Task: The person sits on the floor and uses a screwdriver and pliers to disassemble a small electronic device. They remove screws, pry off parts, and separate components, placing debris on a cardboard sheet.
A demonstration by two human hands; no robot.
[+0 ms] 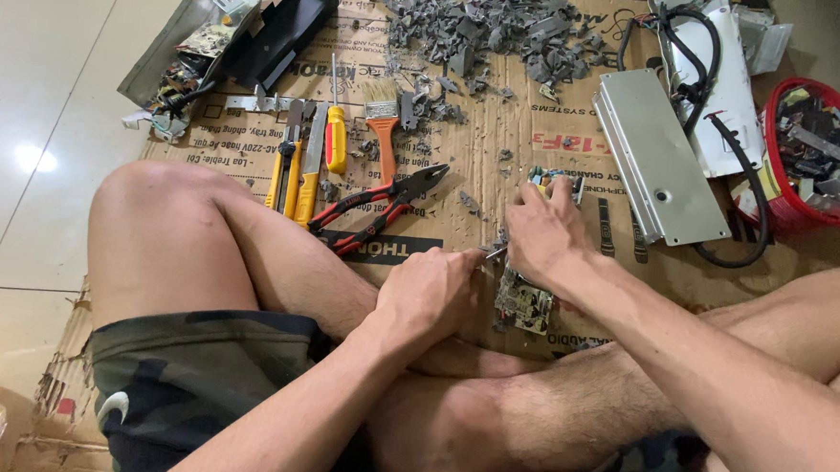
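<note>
While my right hand (543, 231) presses down on the circuit board (524, 304), fingers curled over its far edge, my left hand (429, 289) is closed in a fist around a thin metal tool (495, 253) whose tip pokes out toward the board. The board stands on edge on the cardboard sheet (501, 144) just in front of my crossed legs. To the left of my hands lie red-handled pliers (378, 208), an orange-handled paintbrush (382, 129), a yellow screwdriver (335, 131) and a yellow knife (311, 163). Farther off sits a heap of grey scraps (493, 24). To the right lie a silver metal casing (649, 157) and a red basket (812, 156) of parts.
</note>
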